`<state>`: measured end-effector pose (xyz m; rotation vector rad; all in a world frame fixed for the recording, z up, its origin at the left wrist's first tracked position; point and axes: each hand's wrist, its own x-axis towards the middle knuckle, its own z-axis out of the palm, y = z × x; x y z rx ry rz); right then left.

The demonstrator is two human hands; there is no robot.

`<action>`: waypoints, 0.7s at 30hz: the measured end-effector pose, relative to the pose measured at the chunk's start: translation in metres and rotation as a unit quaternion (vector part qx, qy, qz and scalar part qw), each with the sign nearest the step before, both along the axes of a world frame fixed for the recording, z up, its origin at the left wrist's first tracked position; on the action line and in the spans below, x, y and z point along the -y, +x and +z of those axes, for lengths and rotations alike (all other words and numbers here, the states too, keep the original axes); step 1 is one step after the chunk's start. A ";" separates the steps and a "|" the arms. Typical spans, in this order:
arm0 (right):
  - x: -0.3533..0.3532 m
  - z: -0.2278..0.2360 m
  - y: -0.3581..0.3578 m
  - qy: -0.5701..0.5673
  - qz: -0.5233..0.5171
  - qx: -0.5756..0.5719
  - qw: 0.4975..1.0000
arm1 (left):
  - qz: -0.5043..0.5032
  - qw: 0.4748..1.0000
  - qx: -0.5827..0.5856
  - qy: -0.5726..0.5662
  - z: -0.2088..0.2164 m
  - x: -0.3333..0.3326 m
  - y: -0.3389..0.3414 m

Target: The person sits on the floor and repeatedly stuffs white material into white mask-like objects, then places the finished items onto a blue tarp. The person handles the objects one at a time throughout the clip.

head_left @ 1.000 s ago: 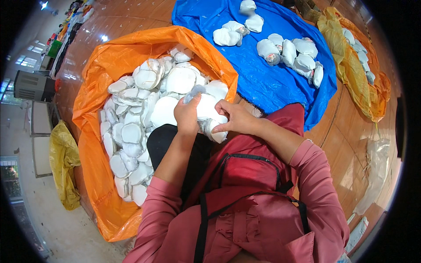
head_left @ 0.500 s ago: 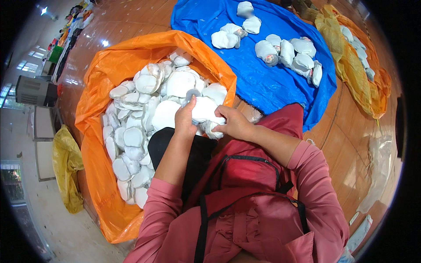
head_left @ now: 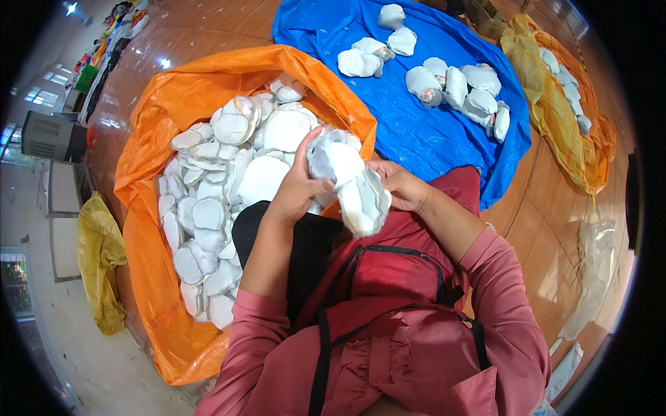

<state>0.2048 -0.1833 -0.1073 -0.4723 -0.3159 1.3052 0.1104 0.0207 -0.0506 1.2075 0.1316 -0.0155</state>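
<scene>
Between my hands is a white fabric piece (head_left: 357, 197) with fuzzy grey edges, spread into two rounded lobes. My left hand (head_left: 298, 187) is closed on its left side, thumb across the front and fingers behind the grey fuzz. Its right edge is pinched by my right hand (head_left: 401, 186), whose fingertips are partly hidden. Just beyond my left hand lies a heap of flat, rounded white fabric pieces (head_left: 208, 215) inside an open orange sack (head_left: 149, 277).
A blue sheet (head_left: 388, 104) on the tiled floor bears several stuffed-looking white bundles (head_left: 479, 104). At the far right, a yellow-orange sack (head_left: 527, 76) holds similar pieces. A yellow bag (head_left: 100, 263) lies at the left, and a clear plastic sheet (head_left: 593, 270) at the right.
The fabric piece has been opened out and turned, so its grey fuzzy side and a lower lobe now show. My right hand has moved slightly right.
</scene>
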 end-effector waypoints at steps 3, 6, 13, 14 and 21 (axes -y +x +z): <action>-0.002 -0.008 -0.003 0.026 0.067 -0.010 0.997 | 0.000 0.997 0.077 0.031 -0.011 0.006 0.004; -0.005 -0.010 -0.009 0.013 0.100 0.002 0.995 | -0.034 0.995 0.020 -0.096 -0.011 0.016 0.000; -0.008 -0.012 -0.012 -0.042 0.076 0.041 0.995 | 0.091 0.996 -0.010 0.012 -0.006 0.023 0.001; -0.007 -0.015 -0.012 -0.051 0.073 0.038 0.995 | 0.092 0.990 0.007 0.103 -0.008 0.021 0.000; -0.009 -0.012 -0.016 -0.133 0.037 0.070 0.988 | 0.121 0.883 0.119 0.437 -0.018 0.016 -0.003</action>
